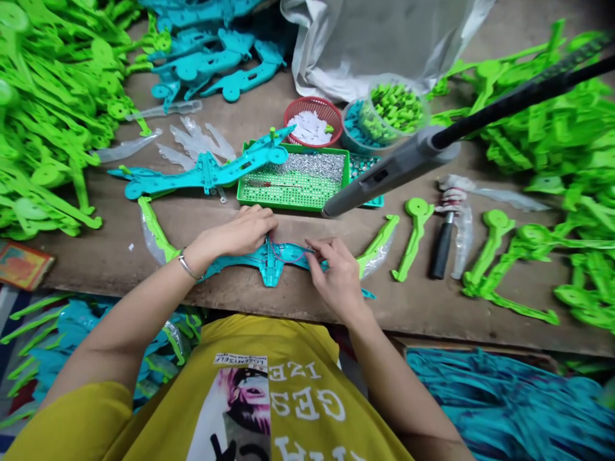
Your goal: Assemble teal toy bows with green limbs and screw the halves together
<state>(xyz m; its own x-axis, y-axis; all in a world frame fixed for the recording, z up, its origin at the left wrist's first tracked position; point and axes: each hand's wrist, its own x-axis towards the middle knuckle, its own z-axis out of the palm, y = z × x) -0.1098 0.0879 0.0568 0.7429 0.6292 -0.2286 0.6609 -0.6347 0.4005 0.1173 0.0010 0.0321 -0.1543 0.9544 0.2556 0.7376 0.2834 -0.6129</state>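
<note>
In front of my body lies a blue plastic toy bow (271, 270) with green limbs at both ends. A thin pink string (288, 261) loops across its middle. My left hand (243, 229) is closed at the bow's centre, where one end of the string runs up to its fingertips; the fingertips are partly hidden. Over the bow's right half, my right hand (336, 272) pinches the string's other end between thumb and fingers. Just beyond my hands stands a green perforated tray (288, 200) holding small silvery parts and a thin red-handled tool (262, 184).
A grey tool (391, 169) on a black cord slants over the tray's right side. Another blue bow (206, 171) lies behind my left hand. A hammer (442, 246) lies right. Green-part piles (43, 115) flank the table; a red basket (314, 105) and tubs (360, 128) stand behind.
</note>
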